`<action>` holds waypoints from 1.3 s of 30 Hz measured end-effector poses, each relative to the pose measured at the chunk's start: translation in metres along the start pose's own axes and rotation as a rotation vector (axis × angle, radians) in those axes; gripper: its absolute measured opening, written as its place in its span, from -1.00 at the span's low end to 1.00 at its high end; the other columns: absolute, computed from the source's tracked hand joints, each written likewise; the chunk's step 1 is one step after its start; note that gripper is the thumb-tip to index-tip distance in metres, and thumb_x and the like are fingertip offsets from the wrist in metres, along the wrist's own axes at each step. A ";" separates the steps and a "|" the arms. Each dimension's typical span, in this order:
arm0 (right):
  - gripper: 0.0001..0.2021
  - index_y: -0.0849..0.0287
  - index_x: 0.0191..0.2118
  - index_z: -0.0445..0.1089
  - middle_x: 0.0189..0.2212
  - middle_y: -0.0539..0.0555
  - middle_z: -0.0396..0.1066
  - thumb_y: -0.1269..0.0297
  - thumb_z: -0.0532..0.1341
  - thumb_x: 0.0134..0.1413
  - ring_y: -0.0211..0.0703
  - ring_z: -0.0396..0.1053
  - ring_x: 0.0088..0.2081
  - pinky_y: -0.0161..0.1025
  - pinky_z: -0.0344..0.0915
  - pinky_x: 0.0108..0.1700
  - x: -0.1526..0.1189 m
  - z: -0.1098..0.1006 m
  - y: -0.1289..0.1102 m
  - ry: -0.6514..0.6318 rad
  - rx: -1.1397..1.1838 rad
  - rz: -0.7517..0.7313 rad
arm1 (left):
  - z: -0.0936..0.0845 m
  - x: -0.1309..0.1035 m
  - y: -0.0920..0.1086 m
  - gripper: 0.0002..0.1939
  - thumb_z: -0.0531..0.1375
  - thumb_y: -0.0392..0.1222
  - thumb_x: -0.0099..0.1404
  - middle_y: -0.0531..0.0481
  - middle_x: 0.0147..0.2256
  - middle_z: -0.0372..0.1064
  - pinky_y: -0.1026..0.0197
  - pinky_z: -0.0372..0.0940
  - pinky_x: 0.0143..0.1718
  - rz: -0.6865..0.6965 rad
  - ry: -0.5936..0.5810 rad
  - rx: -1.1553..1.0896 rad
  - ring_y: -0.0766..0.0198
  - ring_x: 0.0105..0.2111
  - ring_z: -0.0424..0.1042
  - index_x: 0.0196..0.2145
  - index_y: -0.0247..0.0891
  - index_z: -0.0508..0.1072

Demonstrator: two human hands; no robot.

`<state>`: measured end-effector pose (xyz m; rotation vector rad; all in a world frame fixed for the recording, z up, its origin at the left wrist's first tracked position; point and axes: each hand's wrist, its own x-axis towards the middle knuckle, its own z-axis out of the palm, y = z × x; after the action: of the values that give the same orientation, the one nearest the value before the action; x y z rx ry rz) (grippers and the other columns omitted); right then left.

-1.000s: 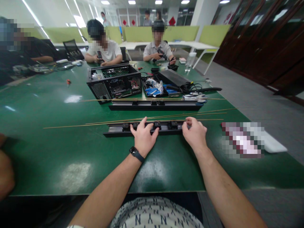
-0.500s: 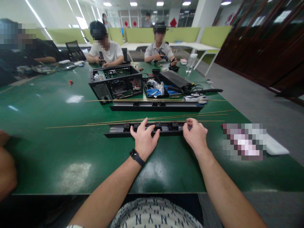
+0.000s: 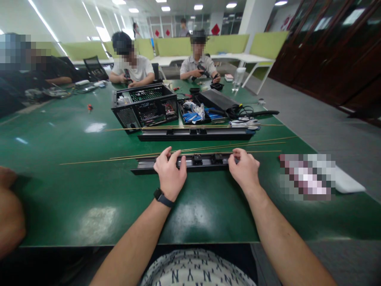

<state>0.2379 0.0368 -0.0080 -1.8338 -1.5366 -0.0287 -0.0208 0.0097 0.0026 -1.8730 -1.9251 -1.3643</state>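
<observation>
A long black channel-shaped rail point(image 3: 142, 165) with a pale inner face lies across the green table in front of me. Black blocks sit along it, one point(image 3: 197, 159) near the middle and another point(image 3: 217, 158) to its right. My left hand point(image 3: 170, 171) reaches over the left half of the rail, fingers and thumb apart, and hides part of it. At the rail's right end, my right hand point(image 3: 244, 166) closes thumb and fingers on it. Thin brass-coloured rods point(image 3: 89, 162) lie just behind the rail, running past both ends.
Behind lies a second black rail point(image 3: 178, 137) with more rods. Farther back stand an open computer case point(image 3: 143, 107) and a tray with blue-white gloves point(image 3: 193, 111). A white object point(image 3: 347, 182) lies right. A person's arm point(image 3: 10, 210) rests left; several people sit around the table.
My left hand has moved left along the rail, uncovering the middle block more fully. My right hand stays at the right end. The view has shifted slightly.
</observation>
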 end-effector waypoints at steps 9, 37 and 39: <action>-0.69 0.15 -0.01 0.48 -0.17 0.19 0.62 0.19 0.14 0.22 0.16 0.46 -0.07 0.07 0.21 0.07 0.000 0.000 0.001 -0.007 0.002 -0.005 | -0.017 0.010 -0.023 -0.65 0.27 -0.10 0.32 -0.27 0.20 0.35 -0.32 0.25 0.20 -0.202 0.016 0.111 -0.22 0.23 0.30 0.05 -0.14 0.58; -0.71 0.13 -0.03 0.47 -0.19 0.18 0.62 0.18 0.14 0.21 0.15 0.46 -0.07 0.08 0.20 0.07 0.001 0.000 0.001 0.000 0.017 -0.007 | -0.010 0.016 -0.049 -0.68 0.22 -0.31 0.31 -0.29 0.16 0.33 -0.16 0.26 0.30 -0.130 0.023 0.061 -0.07 0.21 0.35 0.01 -0.23 0.57; -0.72 0.12 -0.03 0.47 -0.18 0.18 0.62 0.18 0.14 0.22 0.15 0.45 -0.07 0.08 0.20 0.08 0.000 0.001 0.001 -0.001 0.021 -0.008 | -0.010 0.016 -0.050 -0.68 0.21 -0.31 0.31 -0.30 0.16 0.32 -0.18 0.24 0.31 -0.129 0.026 0.060 -0.08 0.22 0.34 0.00 -0.23 0.57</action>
<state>0.2386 0.0375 -0.0087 -1.8117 -1.5396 -0.0155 -0.0711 0.0242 -0.0060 -1.7231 -2.0827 -1.3410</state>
